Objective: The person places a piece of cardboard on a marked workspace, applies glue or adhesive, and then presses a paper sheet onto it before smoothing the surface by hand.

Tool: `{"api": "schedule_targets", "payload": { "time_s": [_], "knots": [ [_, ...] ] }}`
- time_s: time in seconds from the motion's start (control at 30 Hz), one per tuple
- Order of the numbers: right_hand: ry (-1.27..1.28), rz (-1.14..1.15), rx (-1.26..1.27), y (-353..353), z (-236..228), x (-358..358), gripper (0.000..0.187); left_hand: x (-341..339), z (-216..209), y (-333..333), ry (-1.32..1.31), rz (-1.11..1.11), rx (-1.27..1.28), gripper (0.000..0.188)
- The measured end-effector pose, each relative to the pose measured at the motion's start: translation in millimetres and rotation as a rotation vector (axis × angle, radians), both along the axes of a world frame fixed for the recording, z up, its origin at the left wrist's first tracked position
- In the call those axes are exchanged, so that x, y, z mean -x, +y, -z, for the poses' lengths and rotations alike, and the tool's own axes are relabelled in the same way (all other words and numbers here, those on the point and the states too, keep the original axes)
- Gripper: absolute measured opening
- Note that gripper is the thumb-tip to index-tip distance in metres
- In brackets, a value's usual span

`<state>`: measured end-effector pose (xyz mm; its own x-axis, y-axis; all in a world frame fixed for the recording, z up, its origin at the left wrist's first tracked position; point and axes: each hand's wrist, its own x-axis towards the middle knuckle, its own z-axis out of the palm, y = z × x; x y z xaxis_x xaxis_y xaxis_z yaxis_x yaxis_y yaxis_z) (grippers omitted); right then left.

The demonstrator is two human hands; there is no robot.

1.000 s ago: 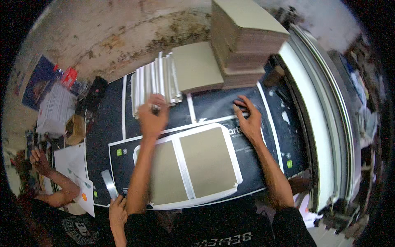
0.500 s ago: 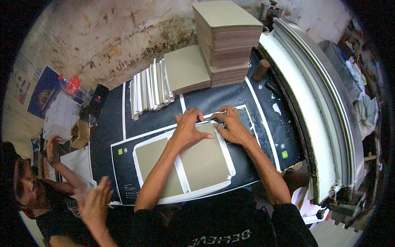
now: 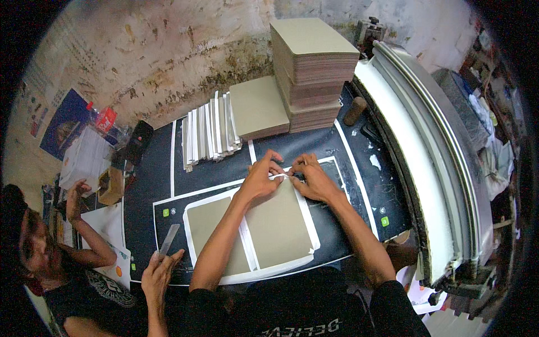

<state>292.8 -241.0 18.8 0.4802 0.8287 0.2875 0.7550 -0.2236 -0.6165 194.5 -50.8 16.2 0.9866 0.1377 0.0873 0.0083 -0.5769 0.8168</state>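
Observation:
Two grey-brown boards (image 3: 278, 227) lie side by side on a white-edged paper cover (image 3: 314, 224), with its white margins folded over their rims and a white strip between them. At the far edge of the right-hand board, my left hand (image 3: 261, 178) is closed, thumb and fingers pinching the white paper edge. My right hand (image 3: 315, 181) meets it from the other side, its fingertips pinched at the same white edge near the board's top. The fingertips nearly touch, and what lies directly beneath them is hidden.
A tall stack of boards (image 3: 311, 70) and a lower one (image 3: 261, 106) stand behind, beside upright white-edged covers (image 3: 208, 132). A long curved-looking machine with a metal roller (image 3: 449, 129) borders the right. At left, a co-worker's hand (image 3: 159, 275) holds a flat, ruler-like strip (image 3: 169, 238).
My hands have come closer together at the board's far edge, and the right fingertips now meet the paper there. The co-worker's nearer hand has moved right, with the flat strip now visible.

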Motion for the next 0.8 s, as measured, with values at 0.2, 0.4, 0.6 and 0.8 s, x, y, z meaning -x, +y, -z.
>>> {"api": "schedule_targets", "payload": {
  "time_s": [0.2,0.4,0.6,0.8],
  "knots": [
    [-0.03,0.077,-0.083,-1.4,6.0,16.7,0.02,1.3,-0.2,-3.0,0.07,-0.083,0.055,0.059],
    [-0.049,0.086,-0.091,-7.2,14.5,15.2,0.026,9.3,-8.7,-15.8,-0.053,-0.067,-0.123,0.062],
    [-0.011,0.06,-0.037,-11.3,4.4,10.2,0.032,16.9,-8.8,-20.4,-0.072,0.004,-0.197,0.07],
    [0.062,0.092,-0.032,-13.4,13.6,15.1,0.027,14.7,-14.9,-20.9,-0.065,0.086,-0.235,0.072]
  ]
}}
